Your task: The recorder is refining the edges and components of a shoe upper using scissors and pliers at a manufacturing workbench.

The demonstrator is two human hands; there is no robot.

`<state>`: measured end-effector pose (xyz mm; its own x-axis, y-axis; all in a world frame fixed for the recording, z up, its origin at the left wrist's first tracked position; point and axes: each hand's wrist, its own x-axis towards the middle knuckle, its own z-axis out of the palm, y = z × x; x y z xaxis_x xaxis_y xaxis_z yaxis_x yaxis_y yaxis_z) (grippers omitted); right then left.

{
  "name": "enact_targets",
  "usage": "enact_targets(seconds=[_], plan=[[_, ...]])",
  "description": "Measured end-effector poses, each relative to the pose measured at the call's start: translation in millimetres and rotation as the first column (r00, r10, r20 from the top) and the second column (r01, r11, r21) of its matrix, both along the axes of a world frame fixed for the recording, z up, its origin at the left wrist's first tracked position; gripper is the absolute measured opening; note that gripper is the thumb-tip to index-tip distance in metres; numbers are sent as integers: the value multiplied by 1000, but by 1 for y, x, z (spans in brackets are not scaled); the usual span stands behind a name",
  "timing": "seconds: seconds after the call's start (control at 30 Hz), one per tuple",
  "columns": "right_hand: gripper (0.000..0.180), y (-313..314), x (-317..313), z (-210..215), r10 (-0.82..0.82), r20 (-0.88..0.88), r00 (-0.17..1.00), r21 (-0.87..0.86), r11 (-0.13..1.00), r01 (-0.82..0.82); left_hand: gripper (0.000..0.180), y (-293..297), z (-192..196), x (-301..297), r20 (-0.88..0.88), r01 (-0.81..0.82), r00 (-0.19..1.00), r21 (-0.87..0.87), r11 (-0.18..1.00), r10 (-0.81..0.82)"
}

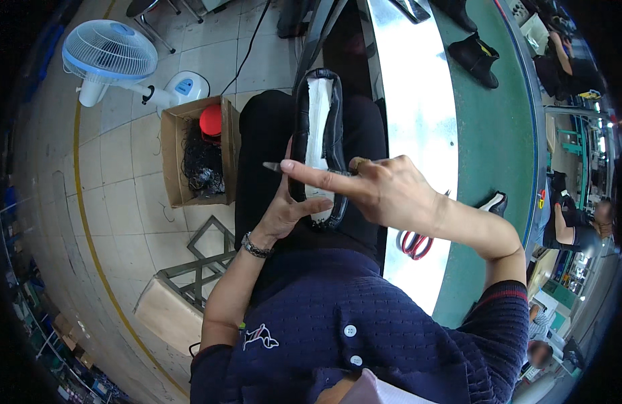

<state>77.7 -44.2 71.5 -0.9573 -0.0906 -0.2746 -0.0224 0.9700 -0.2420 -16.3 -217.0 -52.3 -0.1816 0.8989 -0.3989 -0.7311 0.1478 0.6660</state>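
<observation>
The person sits with a black shoe upper (319, 145) lying along the lap, its white lining facing up and its far end pointing away from the body. The left hand (288, 209) comes up from below and cups the near end of the upper, thumb laid across the white lining, fingers curled under the left edge; a metal bracelet (255, 246) sits at that wrist. The right hand (378, 188) reaches across from the right, forearm bent in at the elbow, knuckles up. Its index finger is stretched out straight to the left over the upper, the other fingers folded in, and a thin pointed tool (272, 166) shows just past the fingertip (how it is gripped I cannot tell). To the right, red-handled scissors (414, 244) lie on the shiny metal surface (418, 114). On the floor to the left stands an open cardboard box (196, 151), with a blue fan (110, 52) beyond it.
</observation>
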Motion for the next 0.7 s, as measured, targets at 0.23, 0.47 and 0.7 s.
enact_targets(seconds=[0.23,0.47,0.7], plan=[[73,27,-21,5,-71,12,997,-85,994,72,117,8,8,-15,-117,38,992,3,999,-37],[69,64,-50,-11,-41,-305,952,-13,999,39,81,44,16,-45,-28,0,1000,-71,997,-2],[71,77,-19,0,-206,-314,927,-76,979,192,74,77,20,-55,153,85,987,-199,976,-55]])
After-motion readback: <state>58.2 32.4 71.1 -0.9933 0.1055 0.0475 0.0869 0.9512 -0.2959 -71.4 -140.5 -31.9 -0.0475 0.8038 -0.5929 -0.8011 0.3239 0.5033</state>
